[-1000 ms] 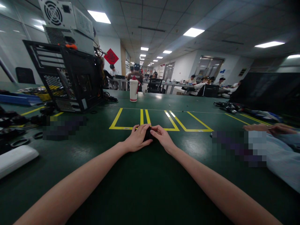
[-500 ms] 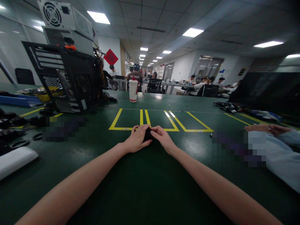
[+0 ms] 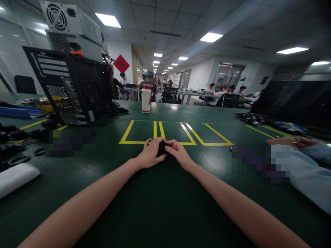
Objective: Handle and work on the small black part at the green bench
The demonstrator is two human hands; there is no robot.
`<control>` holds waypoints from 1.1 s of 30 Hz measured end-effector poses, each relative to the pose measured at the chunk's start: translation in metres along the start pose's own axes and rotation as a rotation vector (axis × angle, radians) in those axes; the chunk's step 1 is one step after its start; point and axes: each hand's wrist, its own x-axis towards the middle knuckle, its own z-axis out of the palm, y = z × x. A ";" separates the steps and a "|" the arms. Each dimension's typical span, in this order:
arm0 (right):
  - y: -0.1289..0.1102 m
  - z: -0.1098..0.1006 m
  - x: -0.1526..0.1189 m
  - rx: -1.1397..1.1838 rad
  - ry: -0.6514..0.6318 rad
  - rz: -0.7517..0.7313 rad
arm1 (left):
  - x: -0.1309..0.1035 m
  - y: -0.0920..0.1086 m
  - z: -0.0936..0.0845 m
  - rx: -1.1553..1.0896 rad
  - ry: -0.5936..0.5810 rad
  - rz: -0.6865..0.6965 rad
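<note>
The left hand curls around a small black object, its exact shape hidden; the right hand pinches its side. It sits mid-table, between the near and far edges of the green table.

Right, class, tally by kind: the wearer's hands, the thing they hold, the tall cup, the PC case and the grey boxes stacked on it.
Hands: 2
Black object: 1
Cup: 1
PC case: 1
Grey boxes: 2
Total: 7
</note>
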 end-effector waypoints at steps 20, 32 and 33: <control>0.005 0.000 0.004 -0.015 0.023 0.044 | 0.003 0.001 0.001 -0.013 0.003 -0.034; 0.002 0.001 0.003 -0.020 0.057 0.022 | 0.002 0.001 0.000 -0.014 0.000 -0.023; 0.003 0.001 0.003 -0.024 0.054 0.042 | 0.002 0.001 0.000 -0.014 0.003 -0.023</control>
